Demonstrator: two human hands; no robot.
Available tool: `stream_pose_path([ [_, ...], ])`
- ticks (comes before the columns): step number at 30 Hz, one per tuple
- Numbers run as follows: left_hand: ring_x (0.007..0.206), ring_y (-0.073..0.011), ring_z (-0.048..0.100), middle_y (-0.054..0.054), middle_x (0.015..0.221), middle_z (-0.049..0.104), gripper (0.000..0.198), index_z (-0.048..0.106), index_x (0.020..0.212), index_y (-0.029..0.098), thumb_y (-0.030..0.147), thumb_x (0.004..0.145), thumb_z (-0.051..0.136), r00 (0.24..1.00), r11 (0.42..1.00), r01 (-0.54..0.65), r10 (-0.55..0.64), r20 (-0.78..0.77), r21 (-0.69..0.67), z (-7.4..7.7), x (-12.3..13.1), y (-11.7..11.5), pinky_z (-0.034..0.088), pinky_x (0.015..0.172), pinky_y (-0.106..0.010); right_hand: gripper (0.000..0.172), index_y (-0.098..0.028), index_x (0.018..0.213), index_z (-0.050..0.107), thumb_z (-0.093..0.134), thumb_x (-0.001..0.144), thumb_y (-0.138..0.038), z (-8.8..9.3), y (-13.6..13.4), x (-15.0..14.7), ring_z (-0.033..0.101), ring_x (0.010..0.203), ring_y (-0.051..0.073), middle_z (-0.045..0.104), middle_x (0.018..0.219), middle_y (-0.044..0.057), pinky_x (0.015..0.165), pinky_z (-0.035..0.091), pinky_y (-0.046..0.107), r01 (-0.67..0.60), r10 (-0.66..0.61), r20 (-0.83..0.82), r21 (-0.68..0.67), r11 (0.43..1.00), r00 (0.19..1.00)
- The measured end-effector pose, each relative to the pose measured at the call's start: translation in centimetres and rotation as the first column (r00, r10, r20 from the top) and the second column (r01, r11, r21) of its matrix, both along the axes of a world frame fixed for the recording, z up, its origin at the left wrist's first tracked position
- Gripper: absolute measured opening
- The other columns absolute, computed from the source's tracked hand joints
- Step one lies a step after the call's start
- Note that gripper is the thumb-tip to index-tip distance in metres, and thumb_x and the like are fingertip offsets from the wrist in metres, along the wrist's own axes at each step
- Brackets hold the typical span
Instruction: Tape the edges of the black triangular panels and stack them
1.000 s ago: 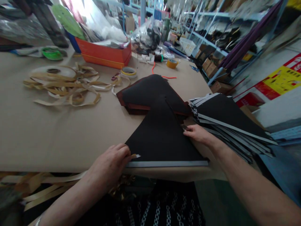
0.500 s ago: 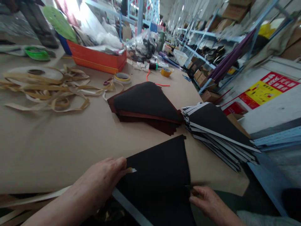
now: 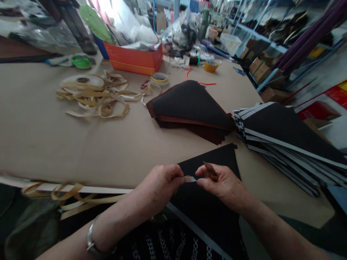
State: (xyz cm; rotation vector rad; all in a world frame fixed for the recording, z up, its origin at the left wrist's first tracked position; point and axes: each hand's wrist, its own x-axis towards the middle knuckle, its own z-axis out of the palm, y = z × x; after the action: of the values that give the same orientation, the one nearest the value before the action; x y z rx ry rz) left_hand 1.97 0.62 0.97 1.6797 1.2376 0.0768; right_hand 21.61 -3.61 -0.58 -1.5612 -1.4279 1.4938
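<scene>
A black triangular fabric piece [image 3: 214, 202] with a grey tape strip along one edge hangs over the table's near edge toward my lap. My left hand [image 3: 159, 186] and my right hand [image 3: 221, 182] meet above it. Both pinch the ends of a small white tab of tape backing [image 3: 190, 178] between them. A thin dark sliver pokes up from my right hand's fingers. A stack of black pieces with grey edge strips [image 3: 287, 139] lies to the right. A pile of black and dark-red pieces [image 3: 191, 106] lies beyond.
A tangle of tan backing strips [image 3: 96, 95] lies on the brown table [image 3: 54, 137], more strips hang off the near edge [image 3: 67, 191]. Tape rolls [image 3: 159, 78], an orange box [image 3: 134, 59] and bags crowd the far side. Shelving stands at the right.
The black piece slid toward me off the table edge. My right hand left the piece's right corner and came to the left hand; both now pinch the white tab.
</scene>
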Motion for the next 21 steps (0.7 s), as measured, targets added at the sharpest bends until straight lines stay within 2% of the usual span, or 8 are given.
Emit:
stream_pose_path([
  [2,0.054,-0.0105,0.046,0.003,0.057,0.053,0.028,0.058,0.071,0.018,0.039,0.082,0.045,1.000,1.000,0.000,0.000,0.002,0.003,-0.1,0.0,0.0,0.034,0.051,-0.023,0.007,-0.018,0.078,0.058,0.059,0.079,-0.024,-0.2,0.3,-0.7,0.037,0.056,0.008,0.045,0.062,-0.005,0.053,0.030,0.022,-0.023,0.023,0.001,0.026,0.999,1.000],
  [4,0.054,-0.0106,0.045,0.003,0.057,0.053,0.027,0.057,0.070,0.018,0.039,0.081,0.045,1.000,1.000,0.002,-0.002,0.007,0.010,-0.5,-0.1,0.0,0.034,0.051,-0.024,0.011,-0.017,0.070,0.054,0.056,0.079,-0.022,-0.3,0.5,-1.2,0.037,0.057,0.008,0.044,0.061,-0.005,0.054,0.030,0.022,-0.047,0.048,-0.015,0.044,0.998,0.999],
  [7,0.052,-0.0103,0.042,0.004,0.055,0.048,0.029,0.053,0.065,0.018,0.041,0.080,0.044,1.000,1.000,0.012,-0.012,0.008,0.028,-1.3,-0.3,0.0,0.031,0.050,-0.023,0.014,-0.018,0.067,0.048,0.052,0.080,-0.021,-0.3,0.6,-1.5,0.033,0.055,0.008,0.040,0.060,-0.006,0.053,0.028,0.022,-0.060,0.062,-0.038,0.051,0.997,0.997],
  [9,0.052,-0.0103,0.040,0.004,0.054,0.045,0.031,0.050,0.063,0.018,0.042,0.080,0.042,1.000,0.999,0.022,-0.023,0.003,0.035,-1.7,-0.5,0.2,0.029,0.050,-0.024,0.014,-0.019,0.067,0.045,0.049,0.080,-0.021,-0.4,1.0,-0.9,0.032,0.054,0.008,0.038,0.059,-0.006,0.052,0.027,0.022,-0.051,0.051,0.003,0.070,0.996,0.999],
  [11,0.053,-0.0109,0.040,0.003,0.055,0.045,0.032,0.050,0.063,0.019,0.045,0.079,0.040,0.999,0.999,0.036,-0.036,-0.012,0.035,-2.0,-1.0,0.5,0.029,0.051,-0.024,0.013,-0.019,0.067,0.043,0.047,0.080,-0.022,-0.7,1.7,1.0,0.033,0.054,0.008,0.038,0.060,-0.006,0.052,0.028,0.021,-0.023,0.010,0.119,0.115,0.993,0.993],
  [13,0.056,-0.0123,0.042,0.002,0.058,0.048,0.034,0.050,0.066,0.019,0.048,0.078,0.036,0.998,0.999,0.045,-0.044,-0.046,0.029,-2.4,-1.7,0.9,0.032,0.054,-0.025,0.013,-0.019,0.067,0.043,0.045,0.078,-0.025,-1.0,2.9,4.0,0.035,0.056,0.009,0.039,0.061,-0.005,0.053,0.029,0.021,0.023,-0.076,0.293,0.179,0.984,0.953],
  [17,0.060,-0.0146,0.049,-0.001,0.064,0.055,0.044,0.053,0.070,0.020,0.056,0.076,0.028,0.988,0.997,0.072,-0.070,-0.134,0.012,-3.7,-3.5,1.7,0.037,0.059,-0.026,0.011,-0.019,0.063,0.044,0.045,0.072,-0.025,-2.1,5.9,10.5,0.039,0.057,0.011,0.041,0.057,-0.004,0.054,0.029,0.023,0.119,-0.246,0.541,0.259,0.958,0.804],
  [21,0.058,-0.0135,0.051,0.000,0.060,0.056,0.047,0.054,0.067,0.021,0.058,0.076,0.028,0.985,0.997,0.066,-0.058,-0.163,0.043,-5.3,-5.0,2.0,0.036,0.057,-0.025,0.013,-0.020,0.058,0.042,0.047,0.069,-0.023,-3.4,8.0,13.7,0.040,0.056,0.012,0.044,0.055,-0.003,0.056,0.027,0.025,0.173,-0.339,0.657,0.305,0.936,0.673],
])
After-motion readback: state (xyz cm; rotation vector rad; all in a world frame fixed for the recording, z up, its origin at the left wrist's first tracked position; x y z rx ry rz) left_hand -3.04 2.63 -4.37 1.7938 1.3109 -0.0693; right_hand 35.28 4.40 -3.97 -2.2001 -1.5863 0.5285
